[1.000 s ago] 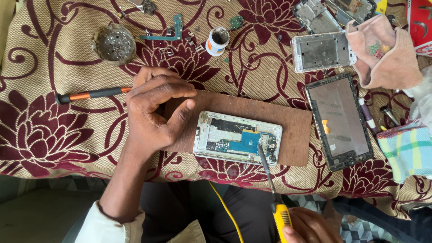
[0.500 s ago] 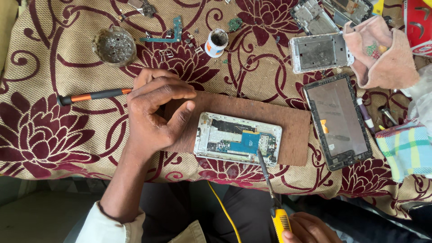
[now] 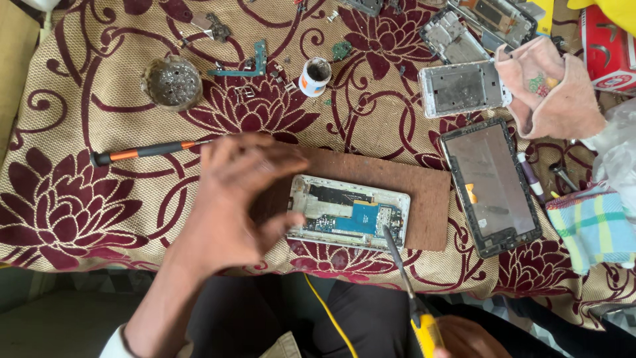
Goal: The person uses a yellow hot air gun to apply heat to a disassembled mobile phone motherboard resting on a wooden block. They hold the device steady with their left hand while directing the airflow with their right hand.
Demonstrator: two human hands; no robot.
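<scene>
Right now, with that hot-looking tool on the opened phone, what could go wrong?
The soldering iron tip rests on the opened phone, close to the blue board; a slip might damage nearby parts. The left hand sits beside the phone, thumb near its edge, so it could get burned. The yellow cord crosses the lap and might snag.
</scene>
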